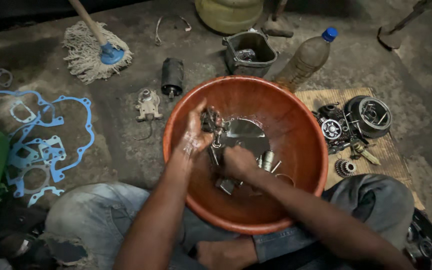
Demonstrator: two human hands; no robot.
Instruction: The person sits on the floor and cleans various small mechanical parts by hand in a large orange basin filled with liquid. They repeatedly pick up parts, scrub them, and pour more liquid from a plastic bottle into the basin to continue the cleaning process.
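Note:
A large orange basin (296, 125) sits between my knees, with dark liquid and several small metal engine parts (268, 161) lying in it. My left hand (195, 134), wet and raised over the basin's left side, grips a small dark metal part (209, 121). My right hand (238, 163) reaches down into the liquid among the parts, fingers curled around something I cannot make out.
Gears and a round clutch housing (371, 116) lie on a woven mat (393, 160) at the right. A plastic bottle (307, 60), a dark metal casing (250, 52), a black cylinder (172, 76), a mop (93, 50) and blue gaskets (46, 145) lie on the floor.

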